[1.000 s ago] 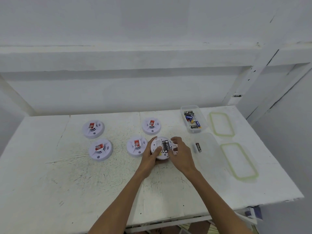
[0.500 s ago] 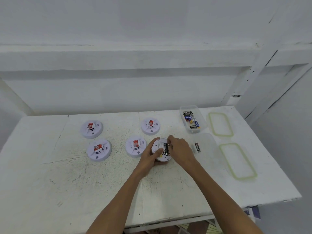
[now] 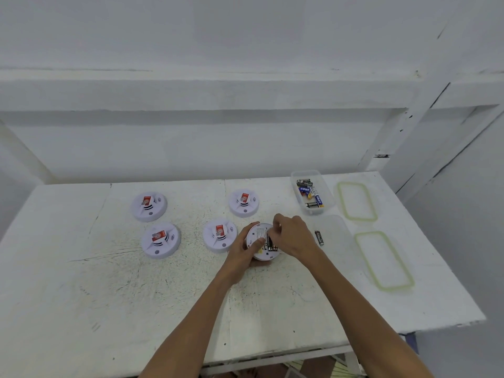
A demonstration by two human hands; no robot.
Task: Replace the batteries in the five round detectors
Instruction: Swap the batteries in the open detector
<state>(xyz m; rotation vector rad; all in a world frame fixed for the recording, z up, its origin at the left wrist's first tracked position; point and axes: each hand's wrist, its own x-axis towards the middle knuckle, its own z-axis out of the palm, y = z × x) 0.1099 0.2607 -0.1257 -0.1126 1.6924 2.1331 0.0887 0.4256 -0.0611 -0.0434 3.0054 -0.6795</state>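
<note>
1. Hands: left hand grips the upturned detector by its left rim, with the thumb laid across its back. The unit sits at the middle of the bench.
2. Right hand is over the unit's right side, fingers curled down at the open battery bay, where a dark cell shows. Cannot tell whether the fingertips pinch it.
3. Four more units lie face up with red labels: rear-left detector, front-left detector, rear-middle detector, front-middle detector. The last is just beside the left hand.
4. Loose battery lies on the bench just right of the right hand, not touching it.
5. Battery tub, clear, stands at rear right with assorted cells inside. A second clear tub stands just in front of it.
6. Rear lid and front lid, both green-rimmed, lie flat at far right.
</note>
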